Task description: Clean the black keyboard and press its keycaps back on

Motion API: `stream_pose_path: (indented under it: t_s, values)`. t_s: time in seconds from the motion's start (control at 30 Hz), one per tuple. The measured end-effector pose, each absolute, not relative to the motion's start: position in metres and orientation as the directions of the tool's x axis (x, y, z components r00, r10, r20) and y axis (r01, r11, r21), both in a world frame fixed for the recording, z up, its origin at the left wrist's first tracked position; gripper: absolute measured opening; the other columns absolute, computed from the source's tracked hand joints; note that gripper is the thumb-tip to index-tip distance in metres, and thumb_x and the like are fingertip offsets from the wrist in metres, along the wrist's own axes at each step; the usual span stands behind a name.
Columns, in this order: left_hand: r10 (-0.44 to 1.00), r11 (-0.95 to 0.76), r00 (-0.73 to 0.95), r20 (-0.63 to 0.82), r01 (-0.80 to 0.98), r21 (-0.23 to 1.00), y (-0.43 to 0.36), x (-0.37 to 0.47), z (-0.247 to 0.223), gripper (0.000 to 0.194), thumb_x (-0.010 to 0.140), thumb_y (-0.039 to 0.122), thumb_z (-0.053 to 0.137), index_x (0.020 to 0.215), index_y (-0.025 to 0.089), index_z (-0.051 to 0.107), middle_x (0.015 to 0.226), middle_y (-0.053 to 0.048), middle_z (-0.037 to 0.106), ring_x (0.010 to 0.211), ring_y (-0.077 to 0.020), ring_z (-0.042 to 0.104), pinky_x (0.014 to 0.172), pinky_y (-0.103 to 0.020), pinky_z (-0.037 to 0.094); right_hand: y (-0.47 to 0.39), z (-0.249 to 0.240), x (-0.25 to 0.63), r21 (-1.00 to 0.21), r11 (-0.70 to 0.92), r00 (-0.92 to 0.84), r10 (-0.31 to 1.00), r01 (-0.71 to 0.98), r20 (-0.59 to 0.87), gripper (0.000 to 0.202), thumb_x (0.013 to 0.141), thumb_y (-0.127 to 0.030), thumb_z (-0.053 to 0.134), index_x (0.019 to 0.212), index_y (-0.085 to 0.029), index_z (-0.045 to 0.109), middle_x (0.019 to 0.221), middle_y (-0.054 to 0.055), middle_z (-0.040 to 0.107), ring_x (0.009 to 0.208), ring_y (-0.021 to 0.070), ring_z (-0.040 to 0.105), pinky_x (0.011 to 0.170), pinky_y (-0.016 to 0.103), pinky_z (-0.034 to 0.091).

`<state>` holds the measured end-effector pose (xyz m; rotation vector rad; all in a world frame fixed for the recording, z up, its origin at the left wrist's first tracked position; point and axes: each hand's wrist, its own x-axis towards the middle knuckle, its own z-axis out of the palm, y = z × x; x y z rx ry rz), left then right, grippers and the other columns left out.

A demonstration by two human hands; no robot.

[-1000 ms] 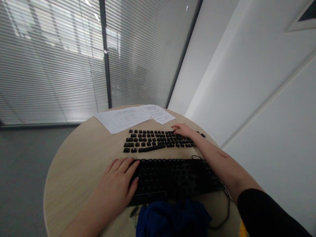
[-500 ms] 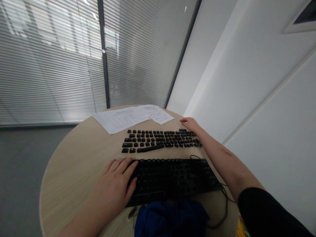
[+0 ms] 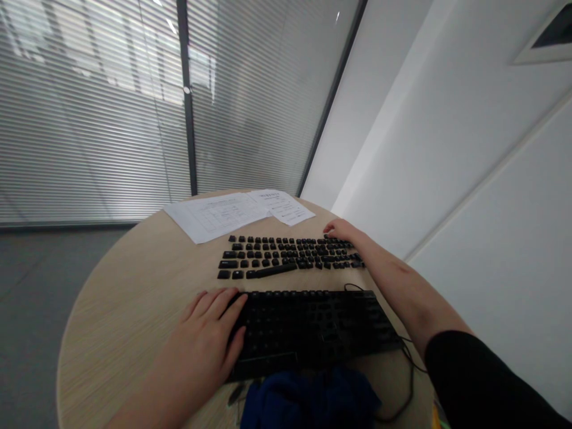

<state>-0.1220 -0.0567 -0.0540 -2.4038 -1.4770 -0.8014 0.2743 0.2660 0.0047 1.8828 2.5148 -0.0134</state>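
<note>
A black keyboard [image 3: 313, 328] lies on the round wooden table, with many of its keys missing on the upper side. My left hand [image 3: 210, 328] rests on its left end, fingers spread over the edge. Beyond the keyboard, loose black keycaps [image 3: 272, 255] are laid out in rows, a long one among them. At the far right end of these rows is my right hand [image 3: 338, 229], fingers bent down at the keycaps; whether a keycap is between them is too small to tell.
Two printed paper sheets [image 3: 218, 215] lie at the table's far side. A blue cloth [image 3: 308, 399] is bunched at the near edge, beside a small dark object [image 3: 236, 393]. A black cable [image 3: 410, 381] runs at the right. A white wall stands close on the right.
My right hand has lowered onto the far right keycaps, and its fingers have drawn closer together. My left hand stays on the keyboard. The view has shifted slightly.
</note>
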Motion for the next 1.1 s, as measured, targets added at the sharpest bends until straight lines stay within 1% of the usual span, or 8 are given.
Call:
stream_pose_path:
  t_s: [0.23, 0.47, 0.53, 0.6, 0.67, 0.73, 1.0, 1.1]
  values:
    - [0.729, -0.478, 0.358, 0.584, 0.877, 0.059, -0.058, -0.121, -0.054, 0.041, 0.091, 0.031, 0.051, 0.123, 0.018, 0.071, 0.135, -0.016, 0.064, 0.12, -0.0369, 0.06, 0.106, -0.058, 0.046, 0.262, 0.004, 0.262, -0.003, 0.308, -0.308, 0.951, 0.951, 0.014, 0.028, 0.073, -0.009, 0.075, 0.097, -0.022, 0.081, 0.098, 0.002, 0.08, 0.094, 0.0196, 0.072, 0.09, 0.027, 0.052]
    - [0.764, -0.476, 0.367, 0.53, 0.876, 0.079, -0.057, -0.121, -0.048, 0.045, 0.093, 0.036, 0.047, 0.127, 0.018, 0.069, 0.129, -0.015, 0.066, 0.114, -0.0366, 0.061, 0.103, -0.057, 0.047, 0.23, 0.034, 0.251, -0.074, 0.373, -0.35, 0.912, 0.925, 0.213, 0.033, 0.082, -0.013, 0.063, 0.113, -0.019, 0.071, 0.1, 0.004, 0.074, 0.097, 0.0196, 0.068, 0.096, 0.032, 0.049]
    - [0.769, -0.481, 0.374, 0.519, 0.872, 0.085, -0.057, -0.121, -0.047, 0.046, 0.093, 0.036, 0.047, 0.129, 0.016, 0.068, 0.129, -0.016, 0.066, 0.114, -0.0369, 0.06, 0.103, -0.058, 0.046, 0.198, 0.041, 0.254, -0.141, 0.418, -0.368, 0.885, 0.897, 0.285, 0.034, 0.082, -0.014, 0.061, 0.116, -0.018, 0.067, 0.1, 0.004, 0.072, 0.095, 0.0186, 0.067, 0.093, 0.031, 0.05]
    - [0.777, -0.484, 0.377, 0.504, 0.87, 0.095, -0.057, -0.121, -0.046, 0.047, 0.093, 0.037, 0.046, 0.128, 0.015, 0.068, 0.129, -0.016, 0.066, 0.114, -0.0368, 0.06, 0.103, -0.057, 0.046, 0.155, 0.04, 0.259, -0.314, 0.501, -0.385, 0.848, 0.807, 0.363, 0.031, 0.078, -0.015, 0.061, 0.109, -0.018, 0.065, 0.093, 0.003, 0.069, 0.084, 0.0171, 0.065, 0.081, 0.03, 0.053]
    - [0.786, -0.483, 0.378, 0.49, 0.869, 0.106, -0.056, -0.12, -0.044, 0.047, 0.094, 0.037, 0.045, 0.129, 0.015, 0.068, 0.129, -0.016, 0.066, 0.114, -0.0369, 0.06, 0.102, -0.057, 0.047, 0.107, 0.031, 0.265, -0.475, 0.531, -0.417, 0.847, 0.701, 0.33, 0.028, 0.077, -0.017, 0.061, 0.105, -0.021, 0.062, 0.092, 0.002, 0.067, 0.078, 0.0157, 0.063, 0.073, 0.028, 0.053]
    - [0.791, -0.484, 0.379, 0.48, 0.868, 0.112, -0.055, -0.121, -0.043, 0.048, 0.093, 0.037, 0.046, 0.129, 0.015, 0.068, 0.127, -0.016, 0.067, 0.115, -0.0369, 0.06, 0.102, -0.057, 0.047, 0.068, 0.016, 0.269, -0.571, 0.511, -0.423, 0.858, 0.642, 0.291, 0.026, 0.078, -0.019, 0.062, 0.103, -0.023, 0.061, 0.094, 0.003, 0.066, 0.079, 0.0152, 0.063, 0.074, 0.028, 0.054]
    - [0.814, -0.482, 0.388, 0.433, 0.866, 0.13, -0.052, -0.128, -0.039, 0.05, 0.097, 0.046, 0.044, 0.129, 0.016, 0.068, 0.133, -0.016, 0.066, 0.121, -0.0359, 0.061, 0.107, -0.056, 0.047, 0.041, -0.028, 0.27, -0.777, 0.391, -0.363, 0.904, 0.493, 0.225, 0.03, 0.078, -0.026, 0.068, 0.107, -0.022, 0.06, 0.095, 0.003, 0.068, 0.08, 0.0144, 0.065, 0.081, 0.032, 0.056]
    - [0.826, -0.493, 0.417, 0.379, 0.861, 0.126, -0.051, -0.129, -0.031, 0.053, 0.098, 0.049, 0.043, 0.13, 0.014, 0.068, 0.134, -0.017, 0.066, 0.123, -0.0355, 0.06, 0.11, -0.055, 0.046, 0.045, -0.032, 0.272, -0.794, 0.398, -0.412, 0.888, 0.46, 0.206, 0.035, 0.077, -0.025, 0.069, 0.111, -0.021, 0.061, 0.096, 0.003, 0.069, 0.082, 0.0147, 0.066, 0.081, 0.032, 0.056]
